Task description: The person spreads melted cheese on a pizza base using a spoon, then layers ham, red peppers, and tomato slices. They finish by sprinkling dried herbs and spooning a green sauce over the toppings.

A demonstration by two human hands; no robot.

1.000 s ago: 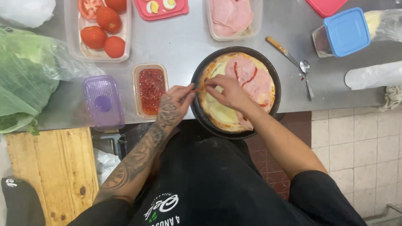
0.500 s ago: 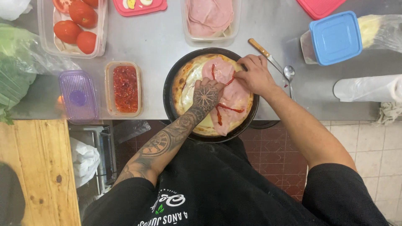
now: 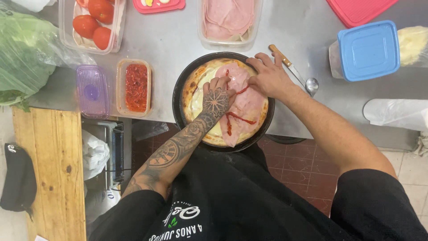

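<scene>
A pizza (image 3: 247,111) topped with cheese, ham slices and red pepper strips lies in a round black pan (image 3: 179,100) at the front edge of a steel counter. My left hand (image 3: 217,98), tattooed, rests over the middle of the pizza with its fingertips on a red pepper strip (image 3: 226,74). Over the pizza's far right edge, my right hand (image 3: 267,76) presses its fingers down on the ham. Whether either hand pinches a strip is hidden by the fingers.
Left of the pan stand a tub of red pepper strips (image 3: 136,87) and a purple-lidded tub (image 3: 92,90). Behind are a ham container (image 3: 228,18), tomatoes (image 3: 91,22), a knife (image 3: 285,62), a spoon (image 3: 311,85) and a blue-lidded tub (image 3: 368,50). Bagged greens (image 3: 24,53) lie at left.
My left hand went from the pan's left rim onto the pizza's middle. More red strips now lie on the ham. My right hand stayed at the far right edge.
</scene>
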